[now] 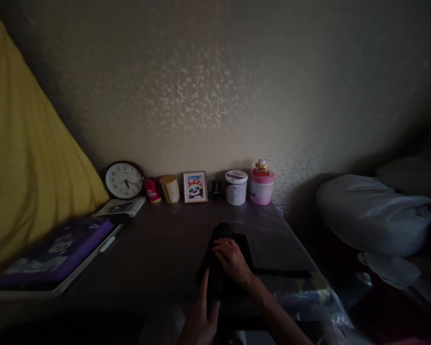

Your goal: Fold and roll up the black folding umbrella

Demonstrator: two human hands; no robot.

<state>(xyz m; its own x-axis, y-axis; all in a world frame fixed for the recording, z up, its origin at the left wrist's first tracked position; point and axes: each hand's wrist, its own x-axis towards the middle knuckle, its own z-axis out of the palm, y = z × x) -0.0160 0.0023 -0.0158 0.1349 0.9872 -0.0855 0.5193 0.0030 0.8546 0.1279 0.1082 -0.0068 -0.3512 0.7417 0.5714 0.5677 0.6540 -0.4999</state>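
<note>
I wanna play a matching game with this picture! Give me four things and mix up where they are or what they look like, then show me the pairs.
Things:
1. Clock
2. Little figurine
3. Right hand
4. Cloth

Clues:
A. Yellow, hanging on the left side
B. On top of the black thing
C. Round, with numbers
D. On the pink tub

Pairs: 1-C, 2-D, 3-B, 4-A

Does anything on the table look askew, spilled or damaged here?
The clear plastic cover looks rumpled towards its near right corner, its creases catching light. No spill shows; the black item under the right hand is too dark to judge for damage.
</note>
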